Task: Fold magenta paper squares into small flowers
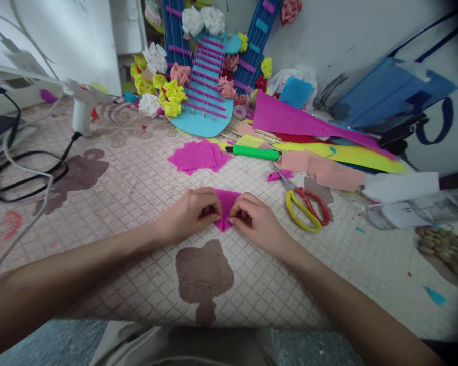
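Between my two hands a magenta paper piece (226, 199) narrows toward me to a folded tip, just above the tablecloth. My left hand (198, 211) pinches its left side between thumb and fingers. On the opposite side my right hand (254, 218) pinches the paper in the same way. Just beyond lies a loose stack of magenta paper squares (198, 156). Scissors (305, 206) with one yellow and one red handle rest to the right of my right hand, blades pointing away from me. A small magenta scrap (278, 175) touches the blades.
Behind stand paper-flower decorations (208, 81). A green marker (254, 152) lies before coloured paper strips (339, 152). At left are a white glue gun (82, 109) and looped cables (26, 178). A clear bottle (423, 208) lies at right.
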